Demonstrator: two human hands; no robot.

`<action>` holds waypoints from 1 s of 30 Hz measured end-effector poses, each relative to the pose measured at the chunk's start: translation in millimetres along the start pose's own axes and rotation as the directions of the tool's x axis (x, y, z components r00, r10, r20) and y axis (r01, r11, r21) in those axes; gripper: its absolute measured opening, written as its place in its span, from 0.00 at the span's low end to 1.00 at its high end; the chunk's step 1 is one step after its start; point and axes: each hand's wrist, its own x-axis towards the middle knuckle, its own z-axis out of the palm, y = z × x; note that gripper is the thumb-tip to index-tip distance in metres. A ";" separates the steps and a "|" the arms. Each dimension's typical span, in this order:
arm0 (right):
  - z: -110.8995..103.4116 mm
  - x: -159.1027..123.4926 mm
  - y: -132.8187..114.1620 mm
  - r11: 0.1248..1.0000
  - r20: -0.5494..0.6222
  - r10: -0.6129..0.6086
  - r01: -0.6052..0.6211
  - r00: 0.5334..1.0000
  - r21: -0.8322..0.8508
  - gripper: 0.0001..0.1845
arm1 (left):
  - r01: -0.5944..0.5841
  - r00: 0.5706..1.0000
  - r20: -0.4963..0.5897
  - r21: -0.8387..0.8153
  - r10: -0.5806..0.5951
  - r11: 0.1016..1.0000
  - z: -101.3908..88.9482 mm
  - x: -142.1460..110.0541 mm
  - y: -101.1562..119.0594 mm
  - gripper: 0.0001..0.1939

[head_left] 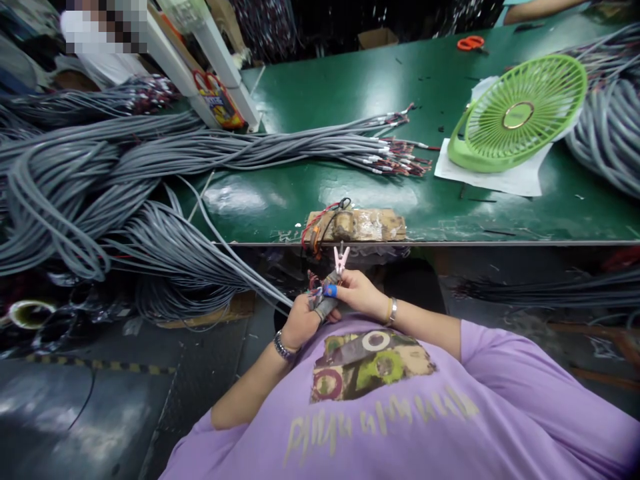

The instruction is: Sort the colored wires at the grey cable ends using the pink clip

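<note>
Close to my chest, below the table edge, both hands hold a grey cable end [327,299]. My left hand [299,321] is closed round the grey cable, whose thin coloured wires stick out at the top. My right hand [361,293] pinches the same cable end near a blue band; a small pink clip-like tool [341,259] points up from its fingers. The cable runs off left into a large grey bundle [190,253].
A green table [350,87] carries long grey cable bundles [280,143] with stripped ends, a taped block with wires [355,225] at its front edge, a green fan [520,113] on white paper and orange scissors [470,43]. Another person sits at far left.
</note>
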 end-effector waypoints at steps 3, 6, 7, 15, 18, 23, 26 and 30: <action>3.2 1.9 -3.1 0.999 -0.064 -0.036 0.037 0.997 0.026 0.21 | -0.036 0.993 -0.114 -0.092 0.025 0.995 3.3 -1.3 -0.3 0.16; 2.6 4.3 -1.3 0.999 -0.176 -0.034 0.040 0.984 0.028 0.20 | -0.072 0.978 -0.206 -0.162 0.037 0.984 6.6 -2.4 -2.8 0.17; 1.7 5.0 0.4 0.999 -0.211 -0.028 0.034 0.977 0.026 0.20 | -0.082 0.975 -0.219 -0.173 0.043 0.981 7.4 -2.6 -3.9 0.17; -3.3 7.9 9.1 0.999 -0.317 0.014 0.000 0.948 0.044 0.19 | -0.112 0.966 -0.251 -0.192 0.061 0.975 9.1 -1.9 -5.9 0.16; -4.1 7.3 6.9 1.000 -0.330 0.012 -0.005 0.944 0.022 0.20 | -0.135 0.959 -0.270 -0.189 0.081 0.973 9.7 -1.5 -5.4 0.15; -11.0 3.1 6.0 0.998 -0.276 0.015 0.001 0.961 0.058 0.20 | -0.183 0.935 -0.337 -0.194 0.110 0.964 11.3 -1.6 -4.4 0.14; -16.6 -0.3 4.7 0.994 -0.230 0.044 -0.020 0.972 0.108 0.19 | -0.201 0.931 -0.346 -0.222 0.116 0.954 12.0 -1.6 -3.6 0.14; -16.9 -1.9 1.9 0.986 -0.152 0.081 -0.057 0.985 0.154 0.21 | -0.182 0.944 -0.312 -0.222 0.107 0.958 11.6 -2.1 -3.8 0.13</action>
